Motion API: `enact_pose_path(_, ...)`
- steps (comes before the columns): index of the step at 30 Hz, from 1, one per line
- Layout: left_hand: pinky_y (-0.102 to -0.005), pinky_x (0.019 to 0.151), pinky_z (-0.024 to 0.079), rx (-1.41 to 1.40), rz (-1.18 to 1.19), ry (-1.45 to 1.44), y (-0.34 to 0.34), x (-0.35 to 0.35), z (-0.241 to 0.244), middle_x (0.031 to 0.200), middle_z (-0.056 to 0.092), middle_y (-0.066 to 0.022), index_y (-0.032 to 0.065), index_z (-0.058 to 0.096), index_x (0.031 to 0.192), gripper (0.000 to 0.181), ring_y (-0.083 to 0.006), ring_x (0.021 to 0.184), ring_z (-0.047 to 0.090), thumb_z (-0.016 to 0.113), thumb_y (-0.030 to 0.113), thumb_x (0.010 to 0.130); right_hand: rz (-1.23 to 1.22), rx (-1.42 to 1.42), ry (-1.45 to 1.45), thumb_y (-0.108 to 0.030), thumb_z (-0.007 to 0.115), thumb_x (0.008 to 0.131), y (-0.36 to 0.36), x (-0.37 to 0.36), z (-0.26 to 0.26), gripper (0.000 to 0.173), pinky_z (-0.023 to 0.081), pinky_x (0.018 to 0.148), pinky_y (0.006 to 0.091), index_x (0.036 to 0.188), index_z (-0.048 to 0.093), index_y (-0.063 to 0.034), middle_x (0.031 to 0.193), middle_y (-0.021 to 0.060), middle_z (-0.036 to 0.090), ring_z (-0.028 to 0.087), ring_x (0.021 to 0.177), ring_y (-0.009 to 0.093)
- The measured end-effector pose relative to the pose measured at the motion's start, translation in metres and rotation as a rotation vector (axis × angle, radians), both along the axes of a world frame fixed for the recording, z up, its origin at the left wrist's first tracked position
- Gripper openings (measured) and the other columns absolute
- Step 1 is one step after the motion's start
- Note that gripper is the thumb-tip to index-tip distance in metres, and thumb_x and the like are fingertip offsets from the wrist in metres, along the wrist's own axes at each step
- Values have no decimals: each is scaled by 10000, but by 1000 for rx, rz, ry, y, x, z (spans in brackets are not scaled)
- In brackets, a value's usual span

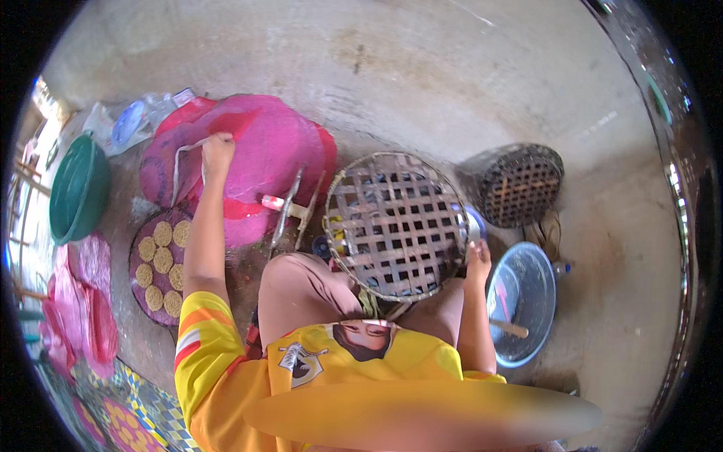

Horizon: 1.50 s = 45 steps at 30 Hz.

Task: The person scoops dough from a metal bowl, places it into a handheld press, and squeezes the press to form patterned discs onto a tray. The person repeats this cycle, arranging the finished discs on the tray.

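My left hand (217,155) is closed on a thin white strip (176,166) that hangs down beside it. It is held over a pile of pink plastic sheeting (271,135). The rim of a round, open-weave bamboo tray (397,226) is pinched in my right hand (478,260). The tray is tilted above my knees, and its gaps show parts of things underneath that I cannot make out. To the left of my left forearm, a round pink-lined tray (149,282) bears several flat, round yellowish noodle cakes (163,260).
At right stands a blue plastic basin (548,299) with a wooden-handled tool (511,328) in it. A second woven tray (522,186) leans against the wall. A green basin (79,192) is at far left, near pink plastic sheets (85,316). A metal-and-wood frame (288,208) stands before my knee.
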<state>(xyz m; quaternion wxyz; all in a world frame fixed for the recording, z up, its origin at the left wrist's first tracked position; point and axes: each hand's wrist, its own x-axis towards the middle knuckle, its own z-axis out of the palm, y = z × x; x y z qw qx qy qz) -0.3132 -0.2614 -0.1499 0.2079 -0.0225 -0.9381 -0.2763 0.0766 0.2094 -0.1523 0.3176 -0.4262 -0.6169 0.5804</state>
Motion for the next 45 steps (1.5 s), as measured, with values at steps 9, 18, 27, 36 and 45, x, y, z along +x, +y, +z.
enact_pose_path(9, -407, 686, 490, 10, -712, 186, 185, 172, 127, 894, 619, -165, 55, 618, 978, 312, -299, 750, 612, 517, 55, 683, 1183, 319, -462, -88, 580, 725, -74, 81, -3, 176, 477, 657, 288, 883, 655, -69, 775, 87, 646, 601, 708, 167)
enact_pose_path(18, -379, 611, 499, -229, -1172, -56, 262, 335, 35, 856, 597, -97, 45, 611, 910, 243, -267, 751, 607, 480, 78, 707, 1265, 1262, -1002, -141, 479, 760, -131, 59, -56, 369, 478, 687, 371, 1116, 547, -212, 970, 104, 598, 598, 837, 235)
enact_pose_path(27, -364, 696, 497, 39, -1108, 129, 277, 354, 12, 988, 588, -116, 39, 575, 1019, 317, -264, 830, 600, 516, 71, 709, 1156, 1339, -619, -132, 522, 702, -138, 53, -51, 164, 459, 683, 381, 812, 637, -95, 784, 113, 623, 603, 778, 240)
enact_pose_path(36, -350, 751, 490, 293, -1044, 114, 278, 365, 25, 1060, 563, -127, 27, 547, 1083, 348, -275, 884, 585, 499, 34, 738, 1057, 1238, -129, -130, 612, 643, -136, 84, 35, 112, 464, 651, 366, 745, 620, -84, 765, 85, 599, 591, 702, 243)
enact_pose_path(45, -360, 774, 478, 423, -1176, 40, 277, 360, 26, 1061, 556, -148, 40, 523, 1125, 406, -288, 944, 556, 514, 4, 721, 1024, 1091, -212, -147, 675, 606, -123, 95, 79, 229, 476, 643, 361, 832, 638, -142, 801, 43, 592, 587, 709, 245)
